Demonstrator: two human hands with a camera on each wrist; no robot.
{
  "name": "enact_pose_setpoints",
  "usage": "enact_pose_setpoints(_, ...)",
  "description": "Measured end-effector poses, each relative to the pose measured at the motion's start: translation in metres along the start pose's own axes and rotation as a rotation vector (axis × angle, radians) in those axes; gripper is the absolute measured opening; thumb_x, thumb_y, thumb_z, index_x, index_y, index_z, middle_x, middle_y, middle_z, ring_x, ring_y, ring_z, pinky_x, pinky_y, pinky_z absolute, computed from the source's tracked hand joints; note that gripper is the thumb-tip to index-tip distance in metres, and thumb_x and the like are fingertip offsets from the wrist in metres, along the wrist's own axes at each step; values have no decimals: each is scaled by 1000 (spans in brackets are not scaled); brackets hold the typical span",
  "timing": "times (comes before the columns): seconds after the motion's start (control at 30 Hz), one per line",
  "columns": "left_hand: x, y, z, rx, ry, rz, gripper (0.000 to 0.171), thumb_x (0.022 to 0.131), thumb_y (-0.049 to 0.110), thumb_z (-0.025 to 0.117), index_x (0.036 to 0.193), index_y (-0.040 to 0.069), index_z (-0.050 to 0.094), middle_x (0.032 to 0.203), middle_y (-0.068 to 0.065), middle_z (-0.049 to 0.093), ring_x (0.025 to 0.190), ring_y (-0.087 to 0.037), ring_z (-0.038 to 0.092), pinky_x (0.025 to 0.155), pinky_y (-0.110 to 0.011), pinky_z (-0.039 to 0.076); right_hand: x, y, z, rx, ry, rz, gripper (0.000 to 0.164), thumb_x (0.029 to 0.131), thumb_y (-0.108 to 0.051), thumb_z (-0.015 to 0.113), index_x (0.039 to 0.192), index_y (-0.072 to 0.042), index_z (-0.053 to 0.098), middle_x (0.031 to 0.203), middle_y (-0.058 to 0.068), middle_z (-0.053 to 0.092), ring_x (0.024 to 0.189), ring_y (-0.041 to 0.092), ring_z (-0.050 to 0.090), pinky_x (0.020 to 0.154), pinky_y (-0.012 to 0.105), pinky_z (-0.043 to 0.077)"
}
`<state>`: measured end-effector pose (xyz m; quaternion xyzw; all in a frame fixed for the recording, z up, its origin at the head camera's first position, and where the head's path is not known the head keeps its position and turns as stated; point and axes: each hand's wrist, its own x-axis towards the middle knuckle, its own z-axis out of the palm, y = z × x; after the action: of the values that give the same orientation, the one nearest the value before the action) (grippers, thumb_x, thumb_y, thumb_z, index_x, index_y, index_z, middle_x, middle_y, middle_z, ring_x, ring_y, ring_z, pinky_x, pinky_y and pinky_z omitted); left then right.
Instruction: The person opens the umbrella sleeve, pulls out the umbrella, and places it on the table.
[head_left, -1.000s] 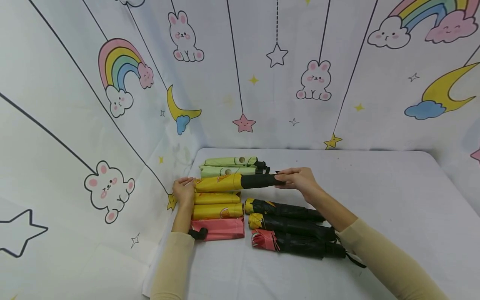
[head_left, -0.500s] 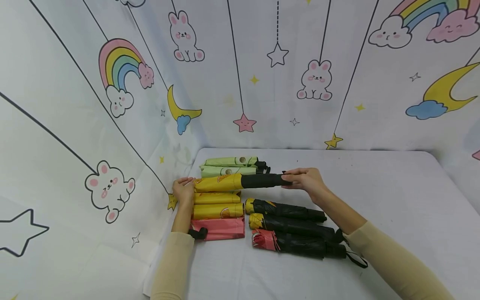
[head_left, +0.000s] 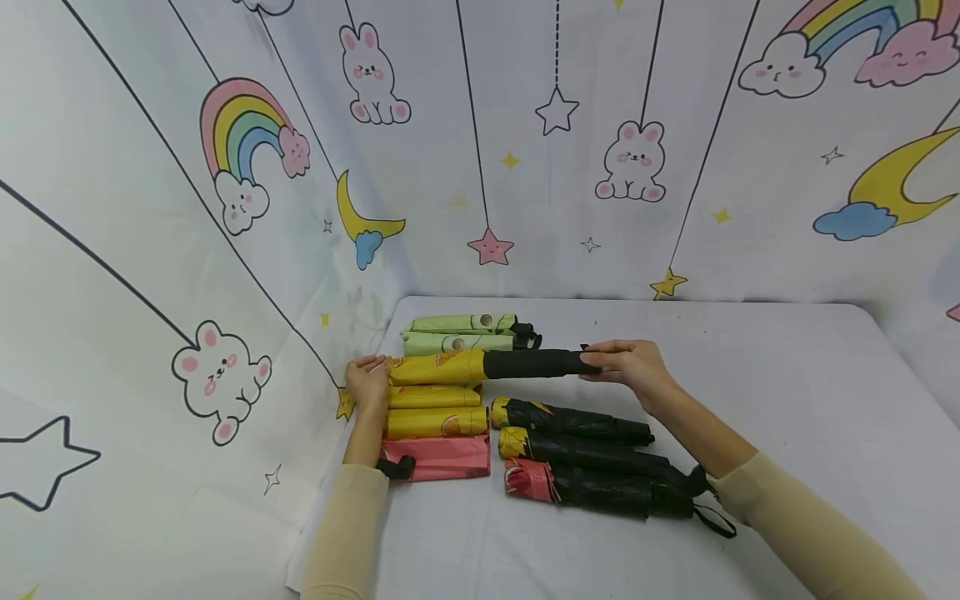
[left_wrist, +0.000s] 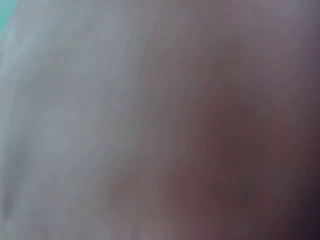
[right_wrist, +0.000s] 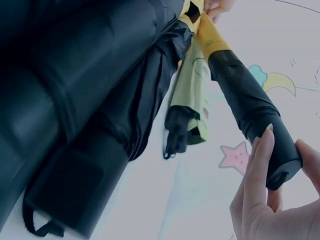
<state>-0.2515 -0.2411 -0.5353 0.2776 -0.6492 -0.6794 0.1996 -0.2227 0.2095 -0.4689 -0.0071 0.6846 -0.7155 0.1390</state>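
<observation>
In the head view my right hand (head_left: pixel 633 369) pinches the handle end of a folded black umbrella (head_left: pixel 534 363). Its left part sits inside a yellow sleeve (head_left: pixel 438 367) printed with orange slices. At the sleeve's far left end, my left hand (head_left: pixel 367 382) grips it, fingers partly hidden. The right wrist view shows thumb and fingers around the black handle (right_wrist: pixel 277 155), a small strap at its tip. Two more yellow sleeves (head_left: pixel 435 423) lie just below, beside a pink sleeve (head_left: pixel 450 458). The left wrist view is only a blur.
Two umbrellas in green sleeves (head_left: pixel 461 342) lie behind the held one. Nearer, several black folded umbrellas (head_left: pixel 592 450) with yellow or pink ends lie under my right forearm, one with a wrist loop. The white table (head_left: pixel 787 375) meets a patterned cloth backdrop (head_left: pixel 555 183).
My right hand has moved right, drawing more of the black umbrella out of the yellow sleeve. The left hand has stayed at the sleeve's left end.
</observation>
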Motion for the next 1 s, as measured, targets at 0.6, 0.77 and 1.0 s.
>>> enact_pose_setpoints(0.6, 0, -2, -1, -17, 8, 15, 40, 91, -22, 60, 129, -14, 50, 125, -33, 64, 118, -43, 67, 102, -43, 55, -16, 5, -35, -56, 13, -3, 61, 95, -24, 79, 137, 15, 57, 129, 16, 60, 98, 23, 77, 94, 34, 59)
enact_pose_setpoints(0.77, -1, -1, -1, -19, 16, 19, 38, 92, -21, 60, 127, -13, 50, 124, -33, 63, 118, -43, 67, 103, -45, 55, -18, 10, -43, -72, 7, -2, 60, 97, -23, 78, 138, 15, 56, 120, 9, 66, 97, 27, 78, 93, 31, 59)
enact_pose_setpoints(1.0, 1, -1, -1, 16, 22, 11, 36, 92, -19, 58, 127, -12, 51, 124, -30, 65, 118, -39, 69, 96, -35, 59, -22, 19, -54, -56, -9, 37, 61, 96, -18, 78, 138, 18, 54, 120, 10, 67, 97, 28, 78, 93, 35, 60)
